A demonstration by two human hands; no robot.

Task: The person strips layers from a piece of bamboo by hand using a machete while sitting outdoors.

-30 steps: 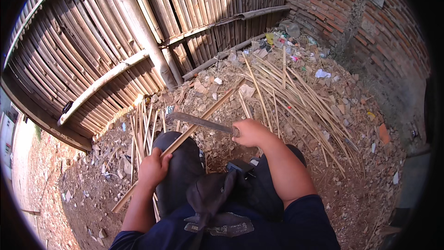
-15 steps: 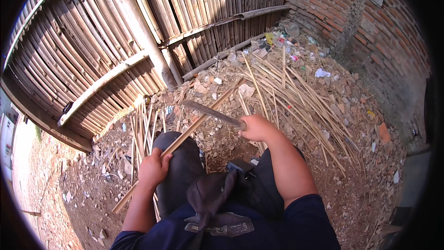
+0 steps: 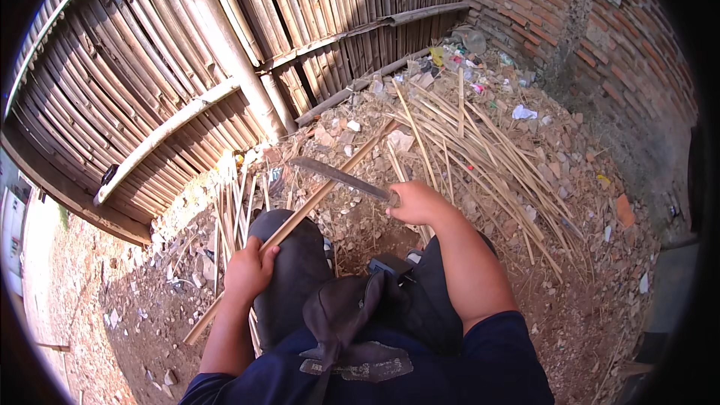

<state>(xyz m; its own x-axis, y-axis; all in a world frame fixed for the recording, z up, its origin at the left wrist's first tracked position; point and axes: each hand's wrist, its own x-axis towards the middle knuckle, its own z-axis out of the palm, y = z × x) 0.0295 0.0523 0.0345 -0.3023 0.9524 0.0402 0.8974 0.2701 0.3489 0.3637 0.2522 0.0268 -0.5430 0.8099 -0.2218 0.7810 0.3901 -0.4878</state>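
My left hand (image 3: 250, 268) is wrapped round a long bamboo strip (image 3: 307, 204). The strip slants from low at my left, past my left knee, up toward the rubble ahead. My right hand (image 3: 417, 203) grips the handle of a machete (image 3: 346, 178). Its dark blade points to the left and lies across the strip, above my left knee. Whether the edge touches the strip or passes just over it, I cannot tell. The machete's handle is mostly hidden in my fingers.
Many loose bamboo strips (image 3: 480, 146) lie fanned out ahead on the right. A smaller bunch of strips (image 3: 229, 206) stands left of my knee. Rubble and litter cover the ground up to a bamboo wall (image 3: 150, 82) and a brick wall (image 3: 525, 0).
Very little differs. The machete blade has shifted slightly left and up along the strip; both hands keep their holds.
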